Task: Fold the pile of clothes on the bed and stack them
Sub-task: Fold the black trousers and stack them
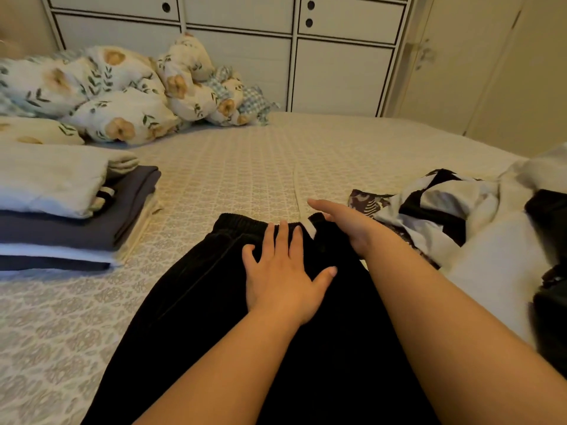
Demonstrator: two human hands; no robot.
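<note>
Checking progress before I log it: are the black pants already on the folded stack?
No, the black pants lie spread on the bed under both hands, apart from the folded stack at left.

Home bedroom: patterned bed, floral duvet, white wardrobe, probably closet doors.

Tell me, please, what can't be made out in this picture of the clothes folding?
- Black trousers: legs cut off by the bottom edge of the head view; both forearms cover part.
- Unfolded pile: runs off the right edge; garment count unclear.
- Folded stack: left side cut off.
- Right hand: seen edge-on, palm hidden.
</note>
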